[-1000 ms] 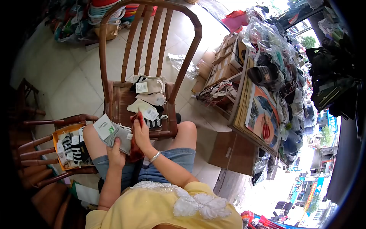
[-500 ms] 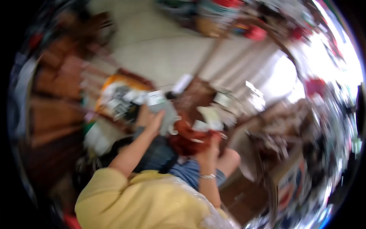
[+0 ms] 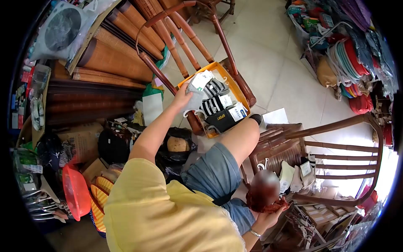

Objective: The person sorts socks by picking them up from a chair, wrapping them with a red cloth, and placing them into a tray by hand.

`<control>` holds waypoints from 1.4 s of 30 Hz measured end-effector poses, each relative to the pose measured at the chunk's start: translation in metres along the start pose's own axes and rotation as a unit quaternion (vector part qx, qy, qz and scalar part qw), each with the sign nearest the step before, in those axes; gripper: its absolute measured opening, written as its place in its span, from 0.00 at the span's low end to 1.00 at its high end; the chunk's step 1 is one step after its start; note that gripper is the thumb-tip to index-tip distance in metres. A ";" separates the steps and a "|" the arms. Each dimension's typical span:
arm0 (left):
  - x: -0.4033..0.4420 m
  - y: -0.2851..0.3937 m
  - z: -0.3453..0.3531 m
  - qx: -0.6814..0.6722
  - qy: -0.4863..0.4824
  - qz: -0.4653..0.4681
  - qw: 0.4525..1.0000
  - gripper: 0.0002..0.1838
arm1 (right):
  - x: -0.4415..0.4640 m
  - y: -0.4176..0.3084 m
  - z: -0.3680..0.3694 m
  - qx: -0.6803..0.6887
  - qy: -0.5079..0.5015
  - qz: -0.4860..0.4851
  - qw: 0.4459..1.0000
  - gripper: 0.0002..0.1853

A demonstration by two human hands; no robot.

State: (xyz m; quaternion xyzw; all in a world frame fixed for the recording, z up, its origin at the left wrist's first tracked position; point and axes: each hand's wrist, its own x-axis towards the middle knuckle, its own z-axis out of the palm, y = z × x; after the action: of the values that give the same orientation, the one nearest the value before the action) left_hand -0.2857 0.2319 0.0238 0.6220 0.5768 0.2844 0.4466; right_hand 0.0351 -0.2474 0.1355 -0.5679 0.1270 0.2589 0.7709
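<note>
My left hand (image 3: 182, 97) is closed on a pair of grey socks (image 3: 194, 100) with a white label, at the left edge of a yellow tray (image 3: 242, 94). The tray rests on a bamboo chair and holds striped socks (image 3: 215, 105) and a dark pair of socks marked SPORT (image 3: 221, 121), with labels and small hooks. Low on the right, my right hand (image 3: 270, 217) grips a crumpled reddish-brown bundle (image 3: 257, 200) beside my lap. A blurred patch covers part of that bundle, so its kind cannot be made out.
A second bamboo chair (image 3: 336, 147) on the right carries several labelled pale socks (image 3: 287, 175). Rolled mats (image 3: 113, 63) fill the left side. An orange-red basin (image 3: 76, 191) stands lower left. Hanging goods (image 3: 350, 59) crowd the far right, past the tiled floor (image 3: 268, 54).
The view has swung and sharpened. My left hand has moved with the grey socks to the tray, farther from my right hand. My right hand still has the reddish-brown bundle.
</note>
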 end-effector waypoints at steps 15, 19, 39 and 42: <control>0.055 -0.065 0.073 0.367 -0.091 0.157 0.912 0.17 | 0.004 0.016 0.017 0.003 0.004 0.034 0.999 0.22; 0.052 -0.070 0.078 0.375 -0.063 0.199 0.903 0.19 | -0.007 0.003 0.073 -0.058 0.061 -0.035 0.996 0.16; -0.159 0.158 0.285 -0.023 -0.319 0.328 0.889 0.08 | -0.029 0.056 -0.095 -0.575 0.048 -0.223 0.786 0.30; -0.213 0.159 0.324 0.064 -0.452 0.382 0.804 0.06 | -0.044 0.055 -0.096 -0.563 0.102 -0.270 0.775 0.32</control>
State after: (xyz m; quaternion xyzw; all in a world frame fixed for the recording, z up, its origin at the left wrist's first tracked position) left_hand 0.0330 -0.0382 0.0560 0.8774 0.0428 0.0811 0.4710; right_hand -0.0221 -0.3368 0.0819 -0.9344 -0.1222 0.0058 0.3345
